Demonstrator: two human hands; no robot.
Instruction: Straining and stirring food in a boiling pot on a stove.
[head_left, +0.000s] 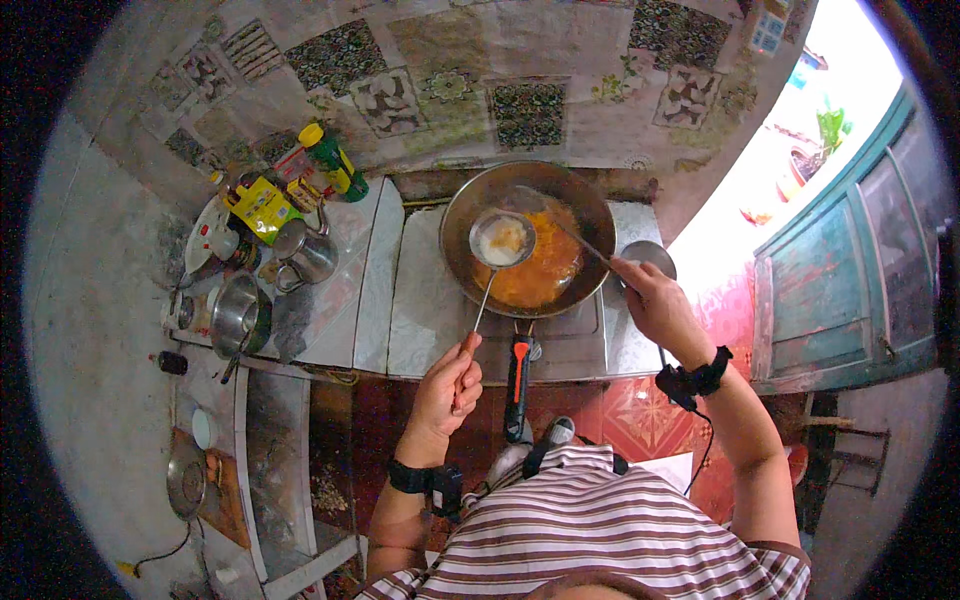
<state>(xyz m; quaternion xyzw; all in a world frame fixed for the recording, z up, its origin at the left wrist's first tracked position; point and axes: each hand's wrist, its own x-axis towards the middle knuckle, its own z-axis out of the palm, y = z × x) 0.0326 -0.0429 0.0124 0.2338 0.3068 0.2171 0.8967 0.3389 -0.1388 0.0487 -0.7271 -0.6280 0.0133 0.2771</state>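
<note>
A deep wok (454, 247) with a black handle and orange liquid inside sits on the stove. My left hand (448, 390) is shut on the wooden handle of a round ladle or strainer (502, 239), whose bowl is over the wok's left part and holds whitish and pale orange stuff. My right hand (664, 309) grips the handle of a metal utensil (583, 241) that slants down into the wok from its right rim; its far end, near the back of the wok, is blurred. A small metal bowl (649, 256) stands right of the wok, partly behind my right hand.
On the tiled counter at left stand a metal pitcher (315, 259), a green bottle with a yellow cap (337, 163), a yellow packet (264, 210) and a steel pot (237, 315). The wok's handle (517, 390) juts over the counter edge towards me. A teal door (817, 285) stands at right.
</note>
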